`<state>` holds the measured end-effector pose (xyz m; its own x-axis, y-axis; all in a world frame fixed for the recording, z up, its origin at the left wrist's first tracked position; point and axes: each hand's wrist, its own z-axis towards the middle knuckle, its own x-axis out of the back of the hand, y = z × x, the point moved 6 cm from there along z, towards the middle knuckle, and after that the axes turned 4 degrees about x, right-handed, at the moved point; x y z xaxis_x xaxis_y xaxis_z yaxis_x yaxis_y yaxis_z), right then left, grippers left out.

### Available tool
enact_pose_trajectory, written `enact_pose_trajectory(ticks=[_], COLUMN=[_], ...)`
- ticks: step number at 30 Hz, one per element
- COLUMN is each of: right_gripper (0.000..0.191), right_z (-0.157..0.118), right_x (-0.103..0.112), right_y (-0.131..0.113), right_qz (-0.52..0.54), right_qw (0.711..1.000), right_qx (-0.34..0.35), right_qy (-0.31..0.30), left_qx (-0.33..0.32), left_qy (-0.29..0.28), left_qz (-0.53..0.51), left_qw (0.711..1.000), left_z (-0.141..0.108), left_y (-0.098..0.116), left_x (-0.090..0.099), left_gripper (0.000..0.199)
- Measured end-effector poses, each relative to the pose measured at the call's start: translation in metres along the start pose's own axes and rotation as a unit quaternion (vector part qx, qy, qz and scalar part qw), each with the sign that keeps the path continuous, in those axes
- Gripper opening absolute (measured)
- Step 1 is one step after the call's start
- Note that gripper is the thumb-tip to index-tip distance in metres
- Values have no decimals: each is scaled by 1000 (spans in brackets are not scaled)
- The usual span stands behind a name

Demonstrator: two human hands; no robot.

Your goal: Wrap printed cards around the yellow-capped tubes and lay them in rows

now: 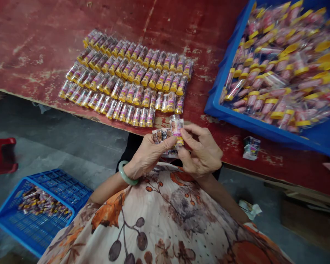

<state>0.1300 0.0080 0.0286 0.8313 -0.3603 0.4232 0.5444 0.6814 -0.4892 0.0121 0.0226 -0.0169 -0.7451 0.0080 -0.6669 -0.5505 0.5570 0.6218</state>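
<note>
Both of my hands meet over my lap at the table's front edge. My left hand [150,152], with a green bangle at its wrist, grips a small stack of printed labels [157,136]. Between the fingers of my right hand [202,150] is a small clear tube [177,128] with a yellow end and a printed label against its side; my left thumb touches it too. Beyond my hands, several rows of labelled tubes [126,88] lie side by side on the red table [44,47].
A blue tray [217,91] full of tubes with pink contents and yellow caps stands at the right. Near its front lies a stack of labels [251,148]. A blue basket [16,227] with labelled tubes is at lower left, near a red stool [1,156].
</note>
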Motion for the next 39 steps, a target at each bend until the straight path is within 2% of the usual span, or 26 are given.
enact_pose_trajectory(ticks=[8, 15, 18, 21, 23, 28, 39], right_gripper=[57, 55, 53, 66, 75, 74, 69], right_z=[-4, 0, 4, 3, 1, -5, -1], right_x=[0, 0, 0, -7, -11, -13, -9], right_y=[0, -5, -2, 10, 16, 21, 13], right_qz=[-14, 0, 38, 97, 125, 143, 138], right_qw=[1000, 1000, 999, 987, 980, 977, 982], right_qx=[6, 5, -38, -118, -141, -147, -127], right_qy=[1, -1, -2, -43, -66, -61, -35], left_qx=[7, 2, 0, -1, 3, 7, 24], left_qy=[6, -2, 3, -3, -9, -11, -16], left_qz=[5, 5, 18, 29, 34, 38, 23], left_qw=[1000, 1000, 1000, 1000, 999, 999, 999], left_z=[-1, -2, -2, -3, -4, -5, -6], left_y=[1, 0, 0, 1, 0, 1, -1], left_x=[-2, 0, 1, 0, -1, -4, -3], left_gripper=[25, 20, 20, 21, 22, 25, 26])
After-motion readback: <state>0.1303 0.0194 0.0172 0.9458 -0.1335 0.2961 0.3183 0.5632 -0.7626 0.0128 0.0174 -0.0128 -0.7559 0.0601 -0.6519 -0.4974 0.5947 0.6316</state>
